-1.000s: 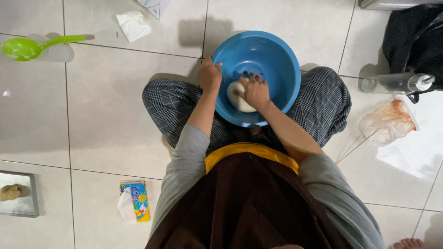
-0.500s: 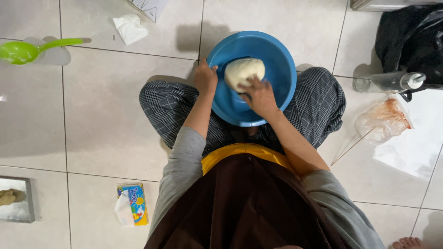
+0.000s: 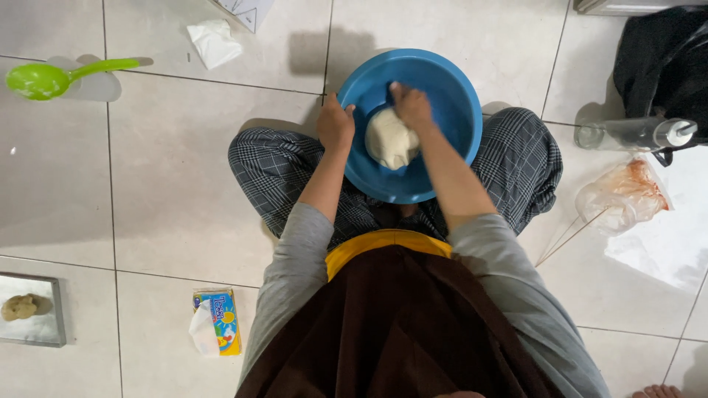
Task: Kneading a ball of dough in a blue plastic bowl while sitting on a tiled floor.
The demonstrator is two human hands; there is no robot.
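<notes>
A pale lump of dough (image 3: 391, 138) sits inside the blue basin (image 3: 450, 96), which rests between the person's crossed legs on the tiled floor (image 3: 169, 191), probably so it stays put. The right hand (image 3: 411, 105) presses, curled, onto the dough's top. The left hand (image 3: 335, 124) clamps the basin's near-left rim, seemingly to steady it. Well left of the basin lies a green ladle (image 3: 46, 78); to its right, a clear bottle (image 3: 634, 134).
</notes>
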